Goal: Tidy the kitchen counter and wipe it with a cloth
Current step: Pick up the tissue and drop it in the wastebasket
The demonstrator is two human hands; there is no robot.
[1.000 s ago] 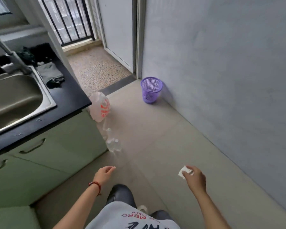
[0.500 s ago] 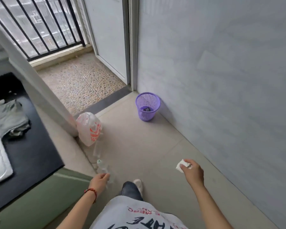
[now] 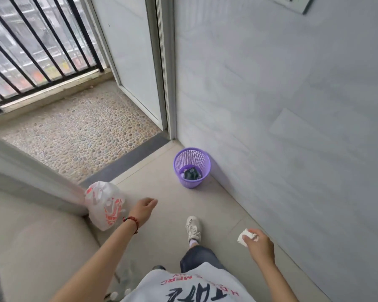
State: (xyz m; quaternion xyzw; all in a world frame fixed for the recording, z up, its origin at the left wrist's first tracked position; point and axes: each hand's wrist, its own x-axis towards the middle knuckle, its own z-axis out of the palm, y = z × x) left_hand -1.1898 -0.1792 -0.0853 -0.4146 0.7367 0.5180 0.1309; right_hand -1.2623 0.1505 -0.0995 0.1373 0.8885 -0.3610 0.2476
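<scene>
My right hand (image 3: pixel 259 245) pinches a crumpled white paper scrap (image 3: pixel 243 237) low at the right, above the tiled floor. A purple mesh wastebasket (image 3: pixel 192 167) stands against the grey wall ahead, with dark rubbish in its bottom. My left hand (image 3: pixel 143 209) hangs in front of me with loosely curled fingers and holds nothing; a red bead bracelet is on its wrist. The kitchen counter and the cloth are out of view.
A white plastic bag with red print (image 3: pixel 104 205) leans at the corner of the pale cabinet side (image 3: pixel 31 236) on the left. An open door (image 3: pixel 129 57) leads to a pebbled balcony floor (image 3: pixel 74 131) with black railings. My white shoe (image 3: pixel 192 229) is stepping forward.
I have walked away from the sink toward the wastebasket, so the counter has left the view and the basket is nearer. My right hand still holds the paper scrap.
</scene>
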